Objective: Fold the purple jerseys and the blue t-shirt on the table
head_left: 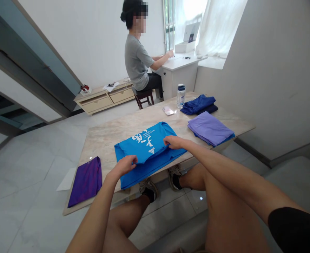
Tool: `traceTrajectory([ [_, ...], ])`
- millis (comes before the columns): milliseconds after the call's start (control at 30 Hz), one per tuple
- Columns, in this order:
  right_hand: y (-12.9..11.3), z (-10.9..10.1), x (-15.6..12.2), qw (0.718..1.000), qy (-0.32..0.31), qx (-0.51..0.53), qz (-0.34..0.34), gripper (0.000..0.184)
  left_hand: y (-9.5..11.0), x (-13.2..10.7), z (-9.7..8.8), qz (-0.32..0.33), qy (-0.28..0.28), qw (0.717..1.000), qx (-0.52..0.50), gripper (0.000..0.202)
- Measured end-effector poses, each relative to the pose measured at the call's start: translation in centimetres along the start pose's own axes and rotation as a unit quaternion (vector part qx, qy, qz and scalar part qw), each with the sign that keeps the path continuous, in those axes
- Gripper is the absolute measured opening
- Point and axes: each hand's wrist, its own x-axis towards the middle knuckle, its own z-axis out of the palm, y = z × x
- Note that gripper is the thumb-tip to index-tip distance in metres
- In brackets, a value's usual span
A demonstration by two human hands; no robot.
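Note:
A bright blue T-shirt (125, 149) with white printed lettering lies partly folded on the marbled table in front of me. My left hand (127, 164) pinches its near edge on the left side. Farther right, my right hand (173, 142) grips the same edge near the shirt's right side. Between the two hands that edge is lifted a little, and a lower layer of blue cloth shows beneath it, reaching the table's front edge. What lies under the raised layer is in shadow.
A folded purple garment (85, 182) lies at the table's left end. On the right are folded lilac cloth (210, 128) and dark blue clothing (199, 104), near a clear bottle (181, 95). A person (139, 59) sits at a white desk (182, 63) beyond the table (102, 135).

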Motion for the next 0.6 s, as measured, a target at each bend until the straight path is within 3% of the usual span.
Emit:
traceTrajectory([
  [100, -0.5, -0.4, -0.4, 0.998, -0.06, 0.017, 0.011, 0.031, -0.2, 0.0, -0.7, -0.006, -0.063, 0.995, -0.072, 0.016],
  [200, -0.4, -0.4, -0.9, 0.974, -0.21, 0.069, 0.057, 0.031, -0.5, 0.0, -1.0, -0.03, -0.174, 0.976, -0.126, 0.022],
  [267, 0.0, -0.4, -1.1, 0.955, -0.263, 0.102, 0.089, 0.034, -0.4, 0.1, -1.3, -0.041, -0.187, 0.972, -0.139, 0.026],
  [333, 0.7, -0.6, -1.1, 0.958, -0.241, 0.112, 0.107, 0.032, 0.2, 0.7, -1.7, -0.031, -0.165, 0.976, -0.142, 0.024],
  [433, 2.0, -1.2, -0.7, 0.975, -0.156, 0.085, 0.134, 0.019, 2.6, 2.7, -2.4, -0.007, -0.113, 0.988, -0.1, 0.015],
  [500, 2.9, -1.6, -0.6, 0.979, -0.101, 0.063, 0.166, 0.015, 5.2, 4.6, -2.7, 0.003, -0.089, 0.995, -0.045, 0.012],
  [600, 4.2, -2.0, -1.0, 0.973, -0.026, 0.041, 0.225, 0.025, 9.9, 7.7, -2.4, 0.012, -0.09, 0.996, 0.026, 0.014],
])
